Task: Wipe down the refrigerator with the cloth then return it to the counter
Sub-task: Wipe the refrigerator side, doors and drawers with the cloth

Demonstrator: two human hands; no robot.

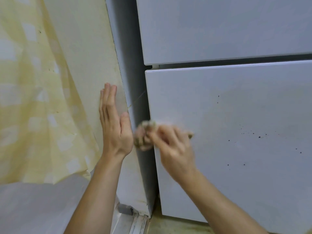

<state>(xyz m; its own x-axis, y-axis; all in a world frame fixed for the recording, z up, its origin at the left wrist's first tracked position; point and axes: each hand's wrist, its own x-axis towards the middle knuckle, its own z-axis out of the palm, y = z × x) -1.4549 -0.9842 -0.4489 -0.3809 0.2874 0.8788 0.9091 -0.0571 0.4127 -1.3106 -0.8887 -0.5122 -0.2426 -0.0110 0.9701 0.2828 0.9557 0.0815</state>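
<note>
The white refrigerator [236, 115] fills the right side, with an upper door and a lower door [244, 166] that carries several small dark specks. My right hand [175, 146] grips a bunched brownish cloth [145, 134] and holds it against the lower door's left edge; hand and cloth are motion-blurred. My left hand [113, 122] is flat with straight fingers, pressed upright against the cream wall panel [94, 65] just left of the refrigerator's grey side [133, 81].
A yellow-and-white checked curtain [33, 98] hangs at the left. A pale grey surface [33, 208] lies at the lower left. A metal floor track [136, 222] runs below the wall panel. The floor [168, 225] shows beneath the refrigerator.
</note>
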